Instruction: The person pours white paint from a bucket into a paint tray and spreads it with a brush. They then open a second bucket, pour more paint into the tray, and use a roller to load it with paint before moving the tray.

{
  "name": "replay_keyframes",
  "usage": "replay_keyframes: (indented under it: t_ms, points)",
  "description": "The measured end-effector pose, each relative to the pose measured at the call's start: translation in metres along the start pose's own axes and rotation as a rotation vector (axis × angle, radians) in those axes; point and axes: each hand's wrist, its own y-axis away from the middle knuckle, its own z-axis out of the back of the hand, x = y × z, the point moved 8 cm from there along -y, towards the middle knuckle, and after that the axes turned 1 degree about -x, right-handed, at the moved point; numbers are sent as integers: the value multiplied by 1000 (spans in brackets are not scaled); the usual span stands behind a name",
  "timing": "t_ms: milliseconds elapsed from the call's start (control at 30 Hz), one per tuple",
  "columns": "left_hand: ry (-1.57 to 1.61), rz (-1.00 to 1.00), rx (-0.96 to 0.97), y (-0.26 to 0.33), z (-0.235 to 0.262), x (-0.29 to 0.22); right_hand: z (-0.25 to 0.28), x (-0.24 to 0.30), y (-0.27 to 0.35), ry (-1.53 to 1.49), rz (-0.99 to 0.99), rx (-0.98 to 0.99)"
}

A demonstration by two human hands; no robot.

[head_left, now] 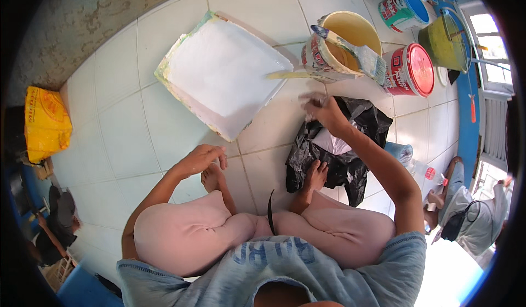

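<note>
My left hand hovers over my left foot, its fingers loosely bent and apart, with nothing seen in it. My right hand is raised above the far edge of a crumpled black plastic bag. Its fingers are smeared by motion and look whitish at the tips, so a grip cannot be made out. Inside the opened bag lies a pale lilac-white packet or mass, partly hidden by my right forearm. Ahead of my hands sits a square tray with a paint-stained rim, holding a smooth white material. A yellowish flat stick overlaps its right corner.
A cream paint bucket stands beyond the bag, with a wide paintbrush across its top. Right of it are a red-lidded tub and several more buckets. A yellow bag lies far left. Two other people sit at the sides.
</note>
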Motion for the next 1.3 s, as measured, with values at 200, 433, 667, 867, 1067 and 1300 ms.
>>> replay_keyframes:
  t_ms: [200, 433, 667, 867, 1067, 1300]
  points:
    - [-556, -196, 123, 2, -28, -94, 66, -12, 76, 395, 10, 351]
    - [-789, -518, 196, -40, -98, -185, 406, -1, 171, 651, 162, -1193]
    - [-848, -719, 268, -72, -193, -206, 476, -41, 152, 507, -4, -1350]
    - [-799, -717, 346, -84, -228, -189, 461, 0, 152, 887, -33, -1383]
    - [-808, -668, 354, -87, -228, -182, 455, 15, 148, 942, -202, -1413]
    - [-710, -729, 323, -94, -228, -197, 447, 21, 155, 1008, -227, -1474]
